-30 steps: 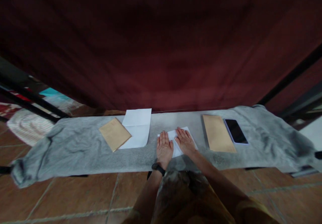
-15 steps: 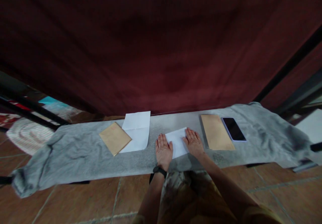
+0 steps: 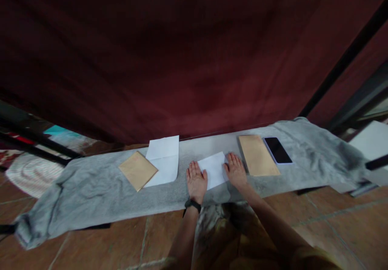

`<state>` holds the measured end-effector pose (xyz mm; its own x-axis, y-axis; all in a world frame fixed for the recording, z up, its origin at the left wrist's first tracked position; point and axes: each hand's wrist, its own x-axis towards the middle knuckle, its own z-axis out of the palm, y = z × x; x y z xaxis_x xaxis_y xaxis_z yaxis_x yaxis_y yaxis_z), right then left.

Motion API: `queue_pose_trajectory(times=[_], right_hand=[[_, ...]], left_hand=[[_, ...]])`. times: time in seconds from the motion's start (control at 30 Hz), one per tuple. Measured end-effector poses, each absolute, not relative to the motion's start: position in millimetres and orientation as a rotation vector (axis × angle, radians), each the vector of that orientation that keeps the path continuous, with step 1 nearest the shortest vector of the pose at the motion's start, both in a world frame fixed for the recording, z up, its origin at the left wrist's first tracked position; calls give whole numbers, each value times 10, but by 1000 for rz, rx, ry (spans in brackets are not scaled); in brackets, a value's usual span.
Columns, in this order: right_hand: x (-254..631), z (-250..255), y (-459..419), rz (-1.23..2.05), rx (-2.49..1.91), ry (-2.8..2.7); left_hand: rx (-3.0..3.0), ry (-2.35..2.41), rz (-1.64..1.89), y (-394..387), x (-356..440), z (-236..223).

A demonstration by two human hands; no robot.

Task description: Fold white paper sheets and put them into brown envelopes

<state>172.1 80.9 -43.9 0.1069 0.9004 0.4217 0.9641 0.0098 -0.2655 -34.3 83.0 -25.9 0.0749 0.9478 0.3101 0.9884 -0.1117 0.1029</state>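
Note:
A folded white sheet of paper (image 3: 214, 170) lies on the grey cloth between my two hands. My left hand (image 3: 197, 182) rests flat over its left edge, fingers stretched out, a dark band on the wrist. Flat at the paper's right edge is my right hand (image 3: 235, 170), with its fingers extended and its palm down. Neither hand grasps anything. To the left, a brown envelope (image 3: 138, 171) overlaps a creased white sheet (image 3: 165, 157). Another brown envelope (image 3: 259, 156) lies to the right of my right hand.
A phone (image 3: 278, 150) lies beside the right envelope. The grey cloth (image 3: 100, 189) covers a long narrow surface, rumpled at both ends. Behind it hangs a dark red fabric (image 3: 194, 80). Black bars (image 3: 342, 64) stand at the sides, and floor tiles (image 3: 127, 241) show below.
My right hand has slid slightly outward, showing more of the folded paper's right edge. My left hand stays flat in place. The whole view has tilted a little.

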Motion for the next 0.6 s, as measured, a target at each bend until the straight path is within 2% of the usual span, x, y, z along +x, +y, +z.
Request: queue_pose_trajectory(times=[0.33, 0.6], right_hand=[[1150, -284, 637, 39, -1579, -2167], [1278, -360, 590, -81, -1715, -2138]], left_hand=[[-2217, -1959, -475, 841, -356, -234], [-2213, -1968, -510, 839, -359, -254]])
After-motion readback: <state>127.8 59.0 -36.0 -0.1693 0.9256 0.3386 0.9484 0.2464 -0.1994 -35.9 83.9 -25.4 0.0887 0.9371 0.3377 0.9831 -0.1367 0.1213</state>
